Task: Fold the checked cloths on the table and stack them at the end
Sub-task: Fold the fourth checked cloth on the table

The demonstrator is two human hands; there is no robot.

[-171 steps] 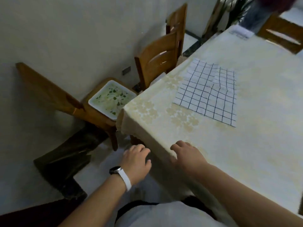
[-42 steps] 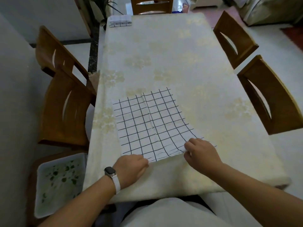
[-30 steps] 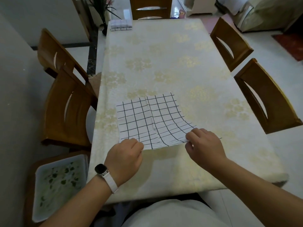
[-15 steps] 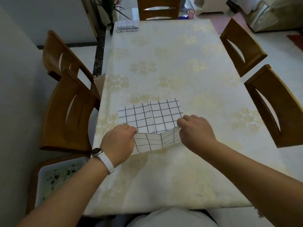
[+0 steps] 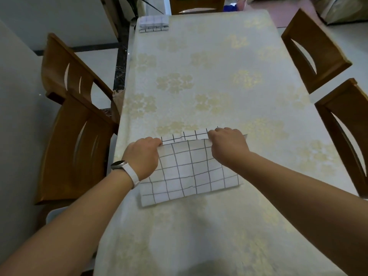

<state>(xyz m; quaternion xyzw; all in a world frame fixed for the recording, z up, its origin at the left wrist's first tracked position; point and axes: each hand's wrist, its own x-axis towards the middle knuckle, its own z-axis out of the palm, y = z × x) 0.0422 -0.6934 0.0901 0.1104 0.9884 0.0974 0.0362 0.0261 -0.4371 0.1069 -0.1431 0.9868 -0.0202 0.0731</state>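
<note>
Our left hand [image 5: 142,156] and right hand [image 5: 229,144] each pinch a corner of the cloth [image 5: 189,172], half-folded on the table [image 5: 199,76] near us; we should match edges squarely before pressing.

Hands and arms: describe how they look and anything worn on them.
The left forearm and the right forearm are bare, no sleeves in view. The left wrist carries a watch: dark round face, silvery rim, white strap. Neither the left hand nor the right hand is gloved, and the right wrist is bare.
</note>
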